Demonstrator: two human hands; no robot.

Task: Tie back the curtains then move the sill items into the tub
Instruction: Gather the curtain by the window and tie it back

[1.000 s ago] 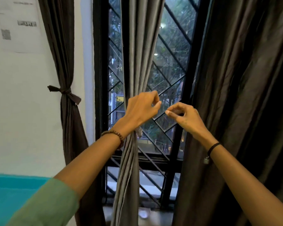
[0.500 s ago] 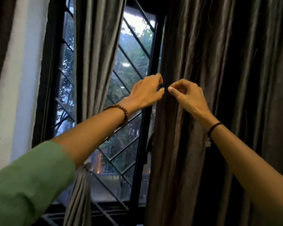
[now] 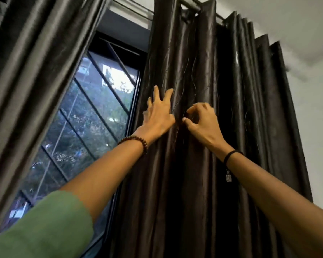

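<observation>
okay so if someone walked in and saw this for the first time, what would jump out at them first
Two bare arms reach up in the middle: the left hand spread flat on the dark curtain, the right hand curled, pinching a fold beside it. That glossy curtain hangs from a rod at top centre and fills the right half. To the left, the window with its diagonal grille shows trees outside.

Looking like room in home, maybe bedroom or living room. I'm standing close at tall window (image 3: 93, 116) with dark frame and diagonal metal grille (image 3: 99, 107). Long dark satin curtains (image 3: 203, 90) hanging from metal rod (image 3: 192, 5) on eyelet rings, another panel (image 3: 35, 62) hanging at left. Plain white wall (image 3: 313, 101) and ceiling (image 3: 280, 19) showing at right. Trees and buildings showing outside through glass, dim light coming in.
</observation>
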